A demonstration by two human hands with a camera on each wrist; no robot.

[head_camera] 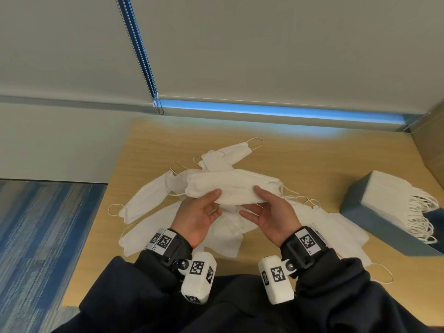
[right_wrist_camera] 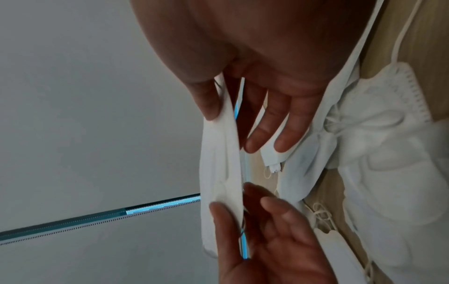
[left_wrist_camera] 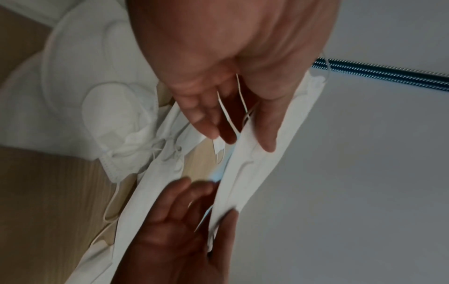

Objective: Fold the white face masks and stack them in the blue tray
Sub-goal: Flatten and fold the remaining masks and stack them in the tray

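I hold one white face mask (head_camera: 234,188) lengthwise above the table, a little off the pile. My left hand (head_camera: 216,203) pinches its near edge toward the left end, thumb on top and fingers underneath. My right hand (head_camera: 251,201) pinches the same edge toward the right end in the same way. The left wrist view shows the left hand (left_wrist_camera: 240,138) with its thumb pressed on the mask (left_wrist_camera: 252,169). In the right wrist view the right hand (right_wrist_camera: 233,132) has its thumb on the mask (right_wrist_camera: 223,163). The blue tray (head_camera: 374,223) stands at the right with a stack of folded masks (head_camera: 389,191).
Several loose white masks (head_camera: 146,200) lie in a heap on the wooden table (head_camera: 300,164) under and around my hands, ear loops trailing. The wall and a window blind with a bead chain (head_camera: 141,56) lie beyond the table. Blue carpet (head_camera: 43,236) shows to the left.
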